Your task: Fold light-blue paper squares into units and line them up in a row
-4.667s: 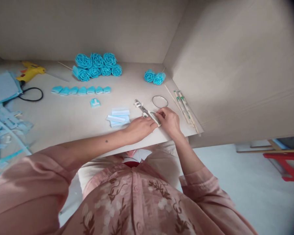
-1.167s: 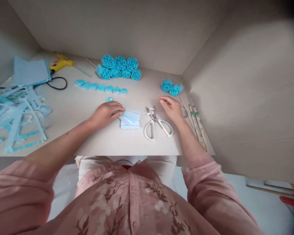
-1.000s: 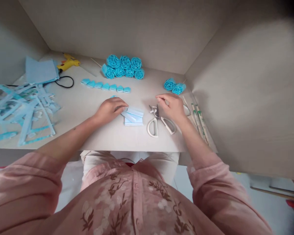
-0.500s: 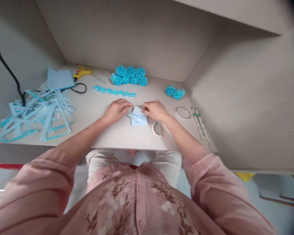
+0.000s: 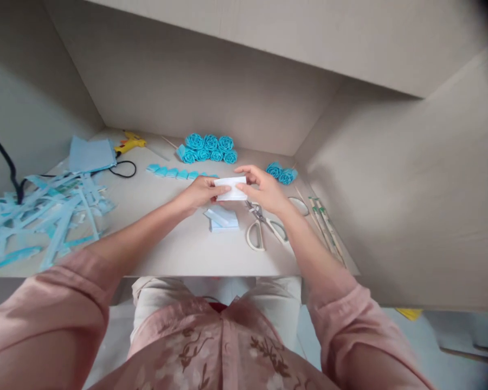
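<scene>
white rectangular piece [image 5: 231,195] is being held between both hands over the middle of the work surface, its long edges running nearly level from side to side. beige panels [image 5: 187,92] are enclosing the space, one of them jutting overhead. between them a pale tabletop [image 5: 211,257] is stretching out, and a pink shirt [image 5: 228,352] with brown leaf patterns is filling the space in front of it. on the left, a loose heap of light blue strips [image 5: 61,216] is sprawling toward the front edge. near the back, a bunch of blue rosettes [image 5: 205,149] is lying in two rows. behind the heap, a stack of pale blue sheets [image 5: 91,154] is resting. the left hand [image 5: 199,192] is pinching one end of the white rectangular piece, thumb on its near face; the right hand [image 5: 264,187] is gripping the other end, also with its thumb in front, while its forefinger is extending above the top edge. scissors [image 5: 260,218] are lying with blades apart, partly under the right forearm. thin wooden sticks [image 5: 325,225] are lying along the right side. a row of small blue folded pieces [image 5: 173,172] is running behind the left hand. a yellow glue gun [image 5: 132,142] is lying beside the sheets, and a pair of blue rosettes [image 5: 280,172] is sitting at the back right. a small pale blue pile [image 5: 223,222] is resting just in front of the hands, and a thin ring [image 5: 308,208] is lying near the sticks.
</scene>
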Demonstrator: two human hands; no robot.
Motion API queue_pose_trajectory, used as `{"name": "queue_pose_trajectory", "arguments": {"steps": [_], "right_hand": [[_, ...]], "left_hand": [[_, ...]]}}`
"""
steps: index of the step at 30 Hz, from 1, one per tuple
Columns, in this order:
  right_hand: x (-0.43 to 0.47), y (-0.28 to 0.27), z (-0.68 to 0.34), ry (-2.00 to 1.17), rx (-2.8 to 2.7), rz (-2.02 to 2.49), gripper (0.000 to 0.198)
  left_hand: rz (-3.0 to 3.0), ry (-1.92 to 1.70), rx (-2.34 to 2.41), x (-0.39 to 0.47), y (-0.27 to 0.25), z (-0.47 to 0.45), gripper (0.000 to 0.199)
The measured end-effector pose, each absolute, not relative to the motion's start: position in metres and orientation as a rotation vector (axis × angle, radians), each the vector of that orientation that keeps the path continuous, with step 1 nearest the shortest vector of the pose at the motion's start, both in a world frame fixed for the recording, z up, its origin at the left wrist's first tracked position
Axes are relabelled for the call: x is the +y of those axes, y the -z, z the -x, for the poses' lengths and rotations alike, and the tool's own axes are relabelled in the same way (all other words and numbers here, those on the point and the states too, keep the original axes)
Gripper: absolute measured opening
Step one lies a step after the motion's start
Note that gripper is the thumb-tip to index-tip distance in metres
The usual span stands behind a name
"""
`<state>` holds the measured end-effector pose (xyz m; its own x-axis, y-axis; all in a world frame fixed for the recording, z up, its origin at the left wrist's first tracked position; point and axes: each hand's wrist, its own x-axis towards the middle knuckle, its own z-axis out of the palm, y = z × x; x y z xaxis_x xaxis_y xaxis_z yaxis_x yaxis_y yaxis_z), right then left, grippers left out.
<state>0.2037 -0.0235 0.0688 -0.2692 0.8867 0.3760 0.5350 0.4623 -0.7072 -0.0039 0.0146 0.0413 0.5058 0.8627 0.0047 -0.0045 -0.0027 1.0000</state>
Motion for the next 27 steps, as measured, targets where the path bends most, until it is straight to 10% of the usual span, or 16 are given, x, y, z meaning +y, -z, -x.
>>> {"name": "queue_pose_trajectory", "arguments": {"steps": [27], "right_hand": [[-0.037,-0.023,-0.197,-0.544,-1.663,1.234,0.011]], "left_hand": [[-1.336,-0.867,0.776,0.004,-0.019,0.004,0.041]]}}
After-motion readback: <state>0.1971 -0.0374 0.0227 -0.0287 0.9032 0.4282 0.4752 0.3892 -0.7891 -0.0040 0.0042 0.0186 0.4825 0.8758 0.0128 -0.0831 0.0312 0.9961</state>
